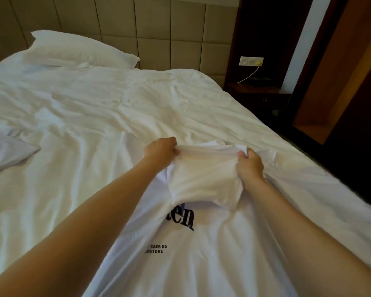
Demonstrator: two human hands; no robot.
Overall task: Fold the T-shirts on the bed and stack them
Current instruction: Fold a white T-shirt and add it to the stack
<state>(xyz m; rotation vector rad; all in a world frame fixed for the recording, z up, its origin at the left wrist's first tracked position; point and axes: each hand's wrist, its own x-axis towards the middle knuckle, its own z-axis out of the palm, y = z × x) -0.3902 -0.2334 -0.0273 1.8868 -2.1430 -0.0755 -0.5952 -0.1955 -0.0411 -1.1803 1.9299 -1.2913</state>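
T-shirt on bed, near edge, print up | left hand and right hand both clutching bunched far end | probably light, limp, wrinkle-prone | best pinched at corners

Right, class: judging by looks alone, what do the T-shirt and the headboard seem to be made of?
T-shirt: soft, matte white fabric, probably cotton; it bunches in soft folds. Headboard: padded beige panels, fabric or faux leather; seams show, texture unclear.
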